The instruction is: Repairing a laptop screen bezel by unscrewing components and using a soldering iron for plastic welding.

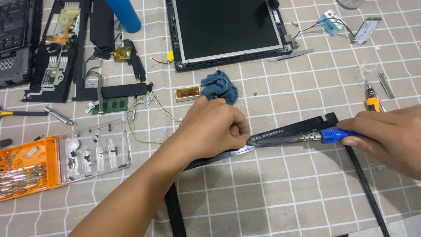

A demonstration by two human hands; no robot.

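Observation:
My left hand (215, 127) is curled into a fist on a black plastic laptop bezel frame (294, 129), pinching something small at its edge. My right hand (390, 136) grips a blue-handled soldering iron (335, 135). Its metal tip (280, 139) lies along the frame and points at my left fingers. The frame's thin black sides run down towards the near edge of the checked tablecloth.
A laptop screen panel (228, 30) lies at the back. A blue rag (220, 86), a small brass tin (187, 93), circuit boards and black laptop parts (57, 48) are on the left. An orange-and-clear screw case (61, 160) sits near left. An orange screwdriver (372, 102) lies at right.

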